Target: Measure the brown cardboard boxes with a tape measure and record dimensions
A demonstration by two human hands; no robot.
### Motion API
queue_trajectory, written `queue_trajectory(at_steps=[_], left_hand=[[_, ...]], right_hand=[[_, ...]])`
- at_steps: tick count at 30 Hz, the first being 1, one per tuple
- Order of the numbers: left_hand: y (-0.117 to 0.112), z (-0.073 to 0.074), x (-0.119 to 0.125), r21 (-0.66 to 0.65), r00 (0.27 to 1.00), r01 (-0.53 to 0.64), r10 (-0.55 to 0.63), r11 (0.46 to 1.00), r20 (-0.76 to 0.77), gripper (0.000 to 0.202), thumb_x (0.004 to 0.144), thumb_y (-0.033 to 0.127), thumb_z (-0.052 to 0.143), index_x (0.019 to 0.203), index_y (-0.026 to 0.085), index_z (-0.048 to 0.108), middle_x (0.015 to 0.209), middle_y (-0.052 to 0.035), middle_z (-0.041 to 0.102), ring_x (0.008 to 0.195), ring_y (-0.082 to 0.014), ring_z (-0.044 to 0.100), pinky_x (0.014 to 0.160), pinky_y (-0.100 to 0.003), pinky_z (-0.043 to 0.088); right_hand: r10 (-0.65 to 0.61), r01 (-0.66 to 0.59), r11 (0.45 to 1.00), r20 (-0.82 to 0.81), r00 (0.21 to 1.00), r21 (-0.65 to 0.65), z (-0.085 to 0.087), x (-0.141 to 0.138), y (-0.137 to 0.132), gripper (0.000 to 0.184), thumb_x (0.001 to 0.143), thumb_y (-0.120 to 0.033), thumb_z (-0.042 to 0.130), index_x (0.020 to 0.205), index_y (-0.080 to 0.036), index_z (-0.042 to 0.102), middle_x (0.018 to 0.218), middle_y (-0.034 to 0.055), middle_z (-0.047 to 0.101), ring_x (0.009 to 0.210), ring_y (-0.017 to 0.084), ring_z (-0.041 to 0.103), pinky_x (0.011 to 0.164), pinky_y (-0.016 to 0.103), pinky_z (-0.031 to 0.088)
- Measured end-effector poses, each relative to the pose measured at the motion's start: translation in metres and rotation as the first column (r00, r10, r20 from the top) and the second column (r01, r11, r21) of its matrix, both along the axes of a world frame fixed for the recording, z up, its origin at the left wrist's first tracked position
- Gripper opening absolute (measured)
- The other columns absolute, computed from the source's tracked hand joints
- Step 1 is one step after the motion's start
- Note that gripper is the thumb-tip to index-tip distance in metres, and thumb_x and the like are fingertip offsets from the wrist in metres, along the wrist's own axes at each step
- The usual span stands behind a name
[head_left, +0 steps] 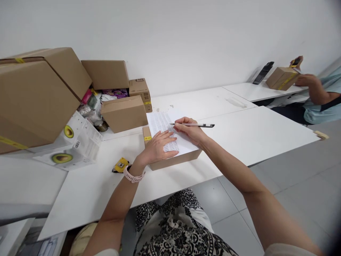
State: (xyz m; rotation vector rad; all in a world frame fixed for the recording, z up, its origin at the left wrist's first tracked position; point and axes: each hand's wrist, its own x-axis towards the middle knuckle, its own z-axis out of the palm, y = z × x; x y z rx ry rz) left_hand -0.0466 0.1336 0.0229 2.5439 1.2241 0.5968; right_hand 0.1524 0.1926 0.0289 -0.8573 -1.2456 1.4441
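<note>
A printed paper sheet [158,122] with columns of small text lies on top of a low cardboard box [174,160]. My left hand [161,145] rests flat on the sheet's left side, fingers spread. In my right hand [190,131] is a pen [205,125] with a clear barrel and dark end, pinched between thumb and fingers. Its tip points left, at or just above the printed columns; I cannot tell whether it touches the paper. A yellow and black tape measure [121,165] lies on the table beside my left wrist.
Large cardboard boxes [34,103] and a white avocado-print box [77,142] are stacked at left. A smaller brown box [124,113] stands behind the sheet. The white table [239,138] extends right, where another person's hand [306,80] is by a taped box [282,78].
</note>
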Motion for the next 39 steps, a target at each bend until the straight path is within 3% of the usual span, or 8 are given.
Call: queue_trajectory(at_steps=[5, 9, 16, 29, 39], left_hand=[[-0.001, 0.001, 0.000, 0.002, 1.000, 0.007, -0.007, 1.000, 0.001, 0.054, 0.088, 0.053, 0.066, 0.133, 0.023, 0.063, 0.153, -0.0110, 0.051, 0.147, -0.0298, 0.040, 0.122, -0.059, 0.026], [-0.002, 0.003, 0.001, -0.007, 1.000, 0.001, -0.001, 1.000, -0.017, 0.056, 0.088, 0.053, 0.066, 0.133, 0.020, 0.063, 0.154, -0.0126, 0.050, 0.147, -0.0294, 0.040, 0.123, -0.057, 0.025], [-0.004, 0.006, 0.002, -0.035, 0.999, -0.011, 0.010, 0.999, -0.031, 0.055, 0.089, 0.053, 0.065, 0.135, 0.023, 0.062, 0.155, -0.0111, 0.048, 0.149, -0.0293, 0.037, 0.122, -0.058, 0.025], [-0.006, 0.015, 0.003, -0.118, 0.997, -0.033, 0.024, 0.992, -0.077, 0.059, 0.091, 0.051, 0.063, 0.139, 0.018, 0.058, 0.157, -0.0119, 0.044, 0.151, -0.0276, 0.032, 0.125, -0.053, 0.021], [-0.005, 0.011, 0.002, -0.095, 0.996, -0.030, 0.022, 0.995, -0.083, 0.057, 0.091, 0.052, 0.061, 0.139, 0.020, 0.059, 0.158, -0.0104, 0.044, 0.151, -0.0280, 0.032, 0.125, -0.054, 0.021]], right_hand=[[-0.196, 0.163, 0.976, 0.265, 0.944, 0.143, 0.004, 0.001, -0.011, 0.031, 0.073, -0.036, 0.078, 0.062, -0.021, 0.053, 0.058, -0.0045, 0.052, 0.054, 0.010, 0.044, 0.050, 0.024, 0.034], [-0.177, 0.146, 0.983, 0.377, 0.909, 0.109, 0.014, -0.002, -0.020, 0.023, 0.073, -0.029, 0.073, 0.066, -0.021, 0.053, 0.061, -0.0042, 0.051, 0.057, 0.011, 0.044, 0.052, 0.025, 0.033], [-0.281, 0.194, 0.947, 0.371, 0.885, 0.254, 0.007, -0.003, -0.016, 0.025, 0.071, -0.020, 0.065, 0.060, -0.022, 0.042, 0.058, -0.0053, 0.040, 0.058, 0.011, 0.035, 0.053, 0.026, 0.028], [-0.249, 0.132, 0.953, 0.459, 0.853, 0.272, -0.003, -0.002, -0.008, 0.023, 0.070, -0.023, 0.062, 0.062, -0.022, 0.040, 0.056, -0.0069, 0.038, 0.055, 0.010, 0.031, 0.052, 0.028, 0.022], [-0.242, 0.124, 0.956, 0.476, 0.846, 0.266, -0.005, -0.002, -0.008, 0.023, 0.070, -0.024, 0.062, 0.063, -0.022, 0.040, 0.055, -0.0076, 0.037, 0.054, 0.010, 0.031, 0.051, 0.028, 0.022]])
